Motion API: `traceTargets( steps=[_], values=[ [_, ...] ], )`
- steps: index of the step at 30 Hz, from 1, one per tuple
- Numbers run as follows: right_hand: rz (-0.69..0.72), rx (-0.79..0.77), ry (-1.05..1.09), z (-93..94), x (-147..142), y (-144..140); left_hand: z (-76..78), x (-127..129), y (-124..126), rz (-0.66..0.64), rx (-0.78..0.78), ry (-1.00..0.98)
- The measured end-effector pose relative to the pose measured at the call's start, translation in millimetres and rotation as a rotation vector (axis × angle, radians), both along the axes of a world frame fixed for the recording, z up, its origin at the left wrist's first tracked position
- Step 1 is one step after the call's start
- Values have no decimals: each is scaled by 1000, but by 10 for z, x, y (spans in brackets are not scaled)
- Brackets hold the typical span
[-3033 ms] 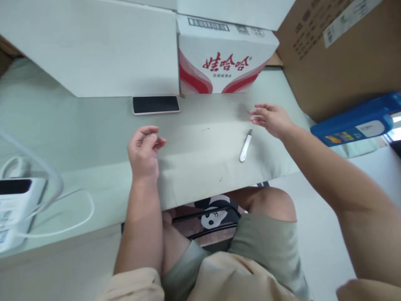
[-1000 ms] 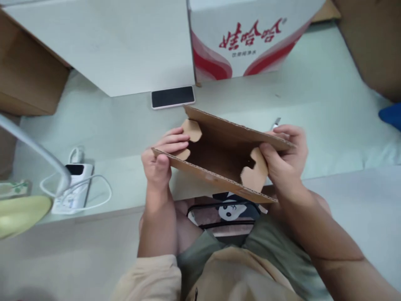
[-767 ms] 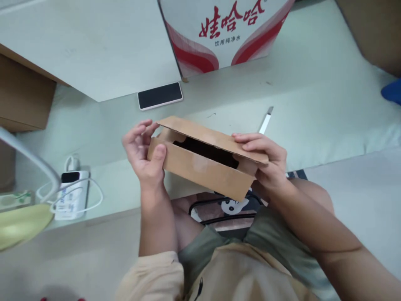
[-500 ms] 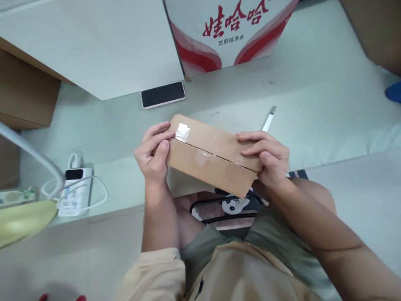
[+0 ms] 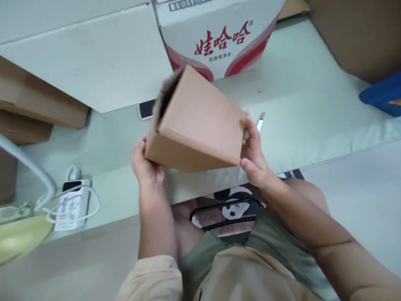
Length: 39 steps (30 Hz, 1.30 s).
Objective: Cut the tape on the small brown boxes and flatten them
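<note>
A brown cardboard box (image 5: pixel 203 121) is held up, tilted, between my two hands above the table. Its left end shows a dark gap between the flaps. My left hand (image 5: pixel 146 165) grips the lower left corner, with some fingers hidden beneath the box. At the right end, my right hand (image 5: pixel 255 154) holds the box with its fingers up along that side and the thumb near the bottom corner. Just beyond my right hand lies a white box cutter (image 5: pixel 260 121) on the table. A phone (image 5: pixel 146 110) lies behind the box, mostly covered by it.
A white carton with red lettering (image 5: pixel 219 44) and a large white box (image 5: pixel 84 62) stand at the back. Left are brown cartons (image 5: pixel 40 96), a white power bank with cable (image 5: pixel 72 207) and a yellow-green lamp (image 5: pixel 25 238). Something blue (image 5: pixel 382 94) is at right.
The box has been lifted and turned in my hands. Its taped seam no longer shows; a plain face and a gapped end do. My view has shifted a little.
</note>
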State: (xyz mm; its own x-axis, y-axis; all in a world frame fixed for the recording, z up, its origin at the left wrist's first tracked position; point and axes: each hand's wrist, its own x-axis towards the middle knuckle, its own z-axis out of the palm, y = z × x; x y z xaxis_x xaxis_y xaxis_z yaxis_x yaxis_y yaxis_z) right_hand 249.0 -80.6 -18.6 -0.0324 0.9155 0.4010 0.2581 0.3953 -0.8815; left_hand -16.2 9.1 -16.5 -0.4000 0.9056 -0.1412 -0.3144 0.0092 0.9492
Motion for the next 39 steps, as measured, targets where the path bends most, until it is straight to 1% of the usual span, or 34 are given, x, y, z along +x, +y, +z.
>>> traceTargets(
  steps=[2,3,6,9,12,15,17,20,21,22,23,25,26,27,28,29,30,32,33,34,36,37,38,39],
  values=[
    [-20,18,-56,0,-28,-24,23,179,-63,1,-97,-77],
    [-21,13,-75,9,-26,-37,43,273,-103,-49,-129,-93],
    [7,-40,-109,106,32,-87,99,500,-231,-247,-137,-81],
    [32,-94,-94,288,114,-138,88,563,-329,-382,-199,-61],
    [3,-104,-55,458,174,-158,13,505,-384,-499,-312,-25],
    [-16,-93,-62,557,202,-146,-57,445,-408,-598,-400,105],
    [-6,-65,-77,580,207,-129,-81,431,-406,-669,-400,251],
    [3,-31,-113,545,206,-93,-88,426,-378,-812,-364,513],
    [11,-23,-129,517,203,-77,-84,424,-366,-795,-336,602],
    [22,-16,-147,484,198,-60,-78,421,-356,-717,-279,673],
    [36,-8,-165,450,191,-43,-66,418,-351,-598,-190,712],
    [65,18,-203,388,166,-13,-24,417,-358,-353,89,678],
    [78,29,-222,366,149,-4,7,421,-371,-284,258,636],
    [88,34,-238,353,132,2,45,429,-390,-268,425,608],
    [99,36,-252,349,115,2,85,440,-411,-297,578,609],
    [112,39,-264,353,101,-2,124,454,-432,-351,708,644],
    [127,39,-275,363,91,-9,158,471,-451,-422,806,703],
    [131,42,-296,388,97,-24,197,507,-476,-548,896,814],
    [88,50,-304,397,115,-26,200,524,-481,-577,908,840],
    [1,50,-318,399,145,-22,193,540,-481,-576,907,845],
    [-266,-12,-384,384,236,11,161,566,-476,-528,893,811],
    [-396,-86,-444,368,295,38,144,576,-473,-508,888,793],
    [-488,-188,-522,348,356,69,129,584,-471,-497,884,784],
    [-531,-309,-613,326,418,101,117,590,-470,-490,881,783]
  ],
)
